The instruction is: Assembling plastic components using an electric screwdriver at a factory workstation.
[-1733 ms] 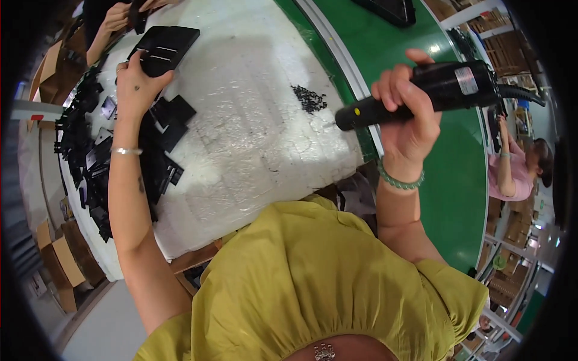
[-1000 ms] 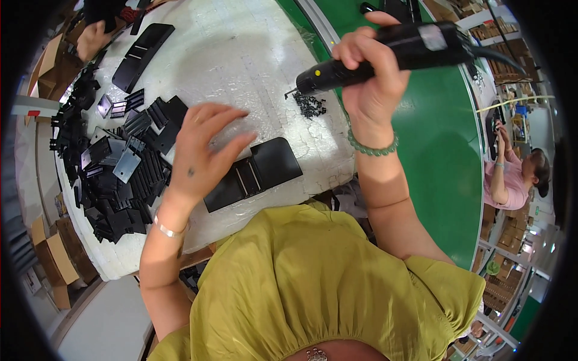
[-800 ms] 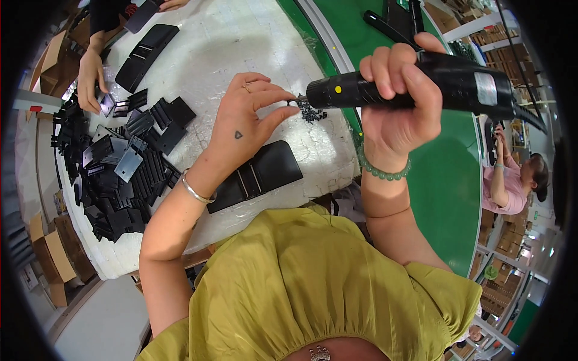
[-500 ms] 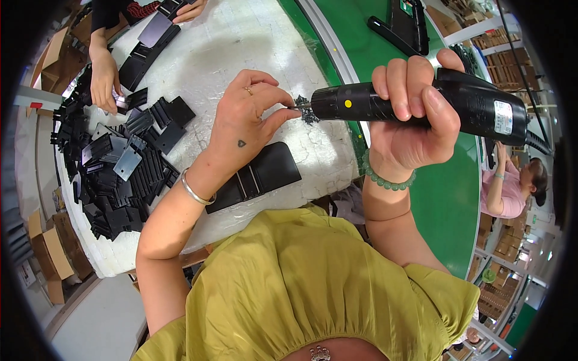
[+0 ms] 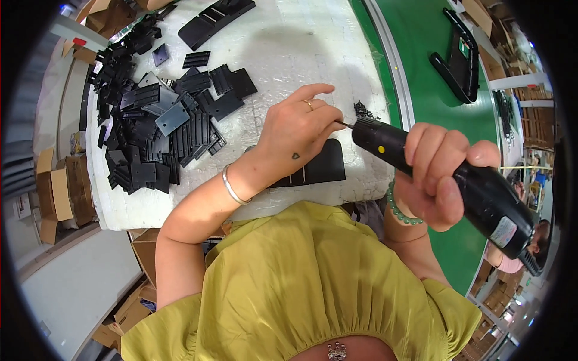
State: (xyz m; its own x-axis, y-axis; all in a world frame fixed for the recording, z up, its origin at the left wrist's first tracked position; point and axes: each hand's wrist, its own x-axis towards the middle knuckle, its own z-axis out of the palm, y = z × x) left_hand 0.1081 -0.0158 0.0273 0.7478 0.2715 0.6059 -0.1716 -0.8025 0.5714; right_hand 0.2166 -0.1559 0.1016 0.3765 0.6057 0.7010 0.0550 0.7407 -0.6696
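My right hand is wrapped round a black electric screwdriver, whose bit points left and slightly up. At the bit's tip, my left hand has thumb and index finger pinched together. Whatever lies between those fingertips is too small to make out. Partly hidden below my left hand, a flat black panel with two pale metal strips lies on the white-covered table. Just beyond the screwdriver's nose sits a small heap of tiny dark screws.
A heap of black ribbed plates and blocks spreads over the table's left. Another long black panel lies at the far side. On the green surface to the right rests a black frame-shaped housing. Cardboard boxes stand at left.
The view has shifted, so the table sits further right. The screwdriver has tilted, its rear end now lower. A co-worker's hands at the far left have left the parts heap.
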